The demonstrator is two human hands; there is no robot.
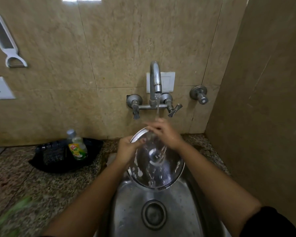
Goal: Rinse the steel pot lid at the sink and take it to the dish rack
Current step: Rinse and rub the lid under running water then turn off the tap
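The round steel pot lid point(167, 173) is held tilted over the steel sink point(130, 207), its knob side facing me. Water runs from the wall tap point(155, 77) onto my right hand and down the lid. My left hand point(126, 149) grips the lid's left rim. My right hand point(164, 132) rests on the lid's upper rim under the stream, fingers curled over the edge. No dish rack is in view.
A black tray point(46, 165) on the granite counter, left of the sink, holds a dish soap bottle point(76, 146) and a dark scrubber. A side wall point(263, 117) stands close on the right. A peeler point(5, 38) hangs on the tiles at upper left.
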